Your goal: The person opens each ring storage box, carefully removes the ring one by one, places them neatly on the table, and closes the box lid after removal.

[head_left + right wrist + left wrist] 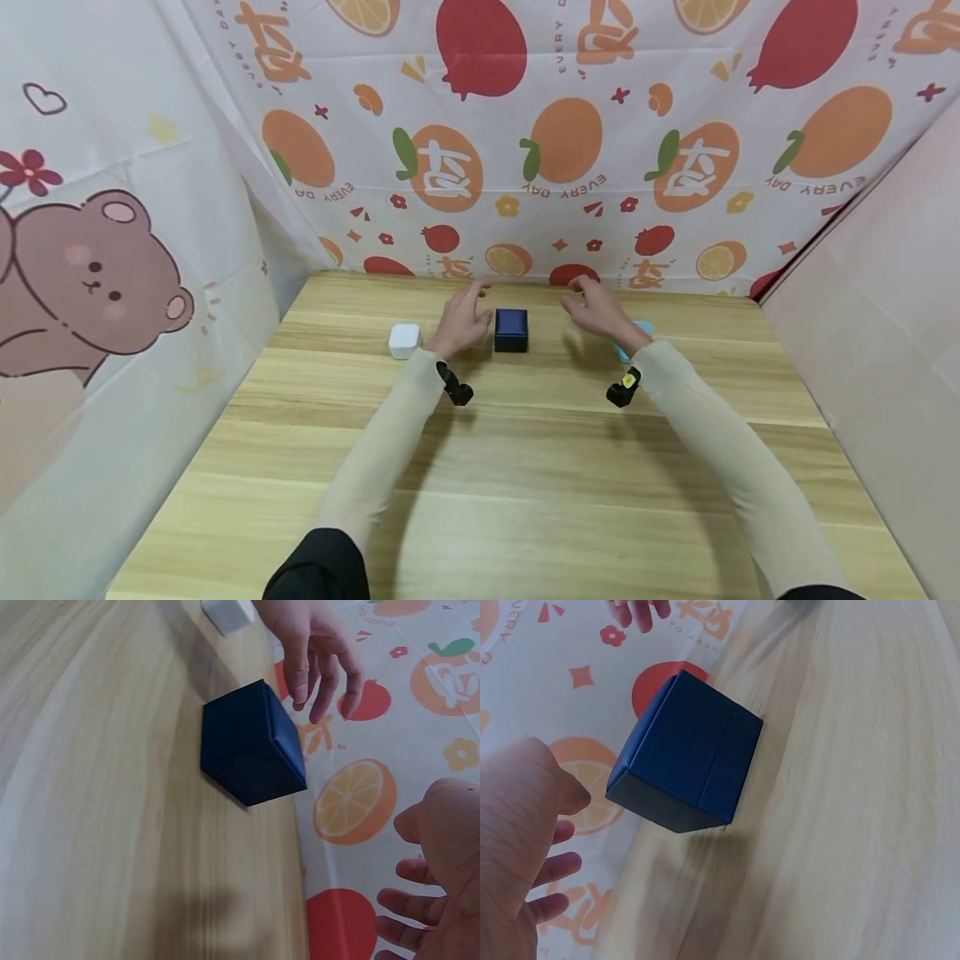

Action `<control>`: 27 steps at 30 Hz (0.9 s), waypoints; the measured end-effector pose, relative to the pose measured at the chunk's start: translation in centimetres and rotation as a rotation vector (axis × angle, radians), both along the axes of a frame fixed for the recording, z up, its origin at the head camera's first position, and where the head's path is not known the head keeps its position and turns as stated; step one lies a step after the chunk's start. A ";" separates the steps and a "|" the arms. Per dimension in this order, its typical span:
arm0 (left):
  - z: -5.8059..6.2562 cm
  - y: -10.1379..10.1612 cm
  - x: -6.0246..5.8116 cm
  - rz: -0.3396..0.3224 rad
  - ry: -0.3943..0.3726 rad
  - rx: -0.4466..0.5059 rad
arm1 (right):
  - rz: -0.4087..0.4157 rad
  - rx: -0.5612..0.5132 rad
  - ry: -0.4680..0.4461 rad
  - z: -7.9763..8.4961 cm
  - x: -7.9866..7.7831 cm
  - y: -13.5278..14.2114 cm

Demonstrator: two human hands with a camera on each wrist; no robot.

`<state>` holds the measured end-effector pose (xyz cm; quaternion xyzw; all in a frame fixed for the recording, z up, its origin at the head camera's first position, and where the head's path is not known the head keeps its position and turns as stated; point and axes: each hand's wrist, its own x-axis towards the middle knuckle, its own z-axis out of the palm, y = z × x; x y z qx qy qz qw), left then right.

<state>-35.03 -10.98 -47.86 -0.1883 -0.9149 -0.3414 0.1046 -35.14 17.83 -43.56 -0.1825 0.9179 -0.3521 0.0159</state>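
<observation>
A small dark blue box point(511, 331) with a closed lid stands on the wooden table, near its back edge. Just left of it is my left hand point(459, 320), fingers loosely bent and apart from the box. My right hand point(597, 310) hovers to the right of the box, at a wider distance, holding nothing. Both wrist views show the blue box point(686, 754) between the hands with its lid seam visible. In the right wrist view the left hand point(315, 652) hangs close to the box's far side.
A white rounded box point(405, 341) sits left of my left hand. Partly hidden under my right wrist lies a light blue object point(643, 327). A fruit-print cloth point(510, 208) hangs behind the table point(525, 500), and plain cloth walls flank it.
</observation>
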 end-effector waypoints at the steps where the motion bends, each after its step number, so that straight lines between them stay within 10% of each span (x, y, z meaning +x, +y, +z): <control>1: 0.0 -0.1 0.0 0.001 -0.017 0.003 | 0.003 0.003 -0.008 -0.1 0.0 -0.1; 27: -0.8 -1.0 1.3 -0.141 -0.387 0.122 | 0.182 -0.056 -0.085 -2.4 0.1 -3.0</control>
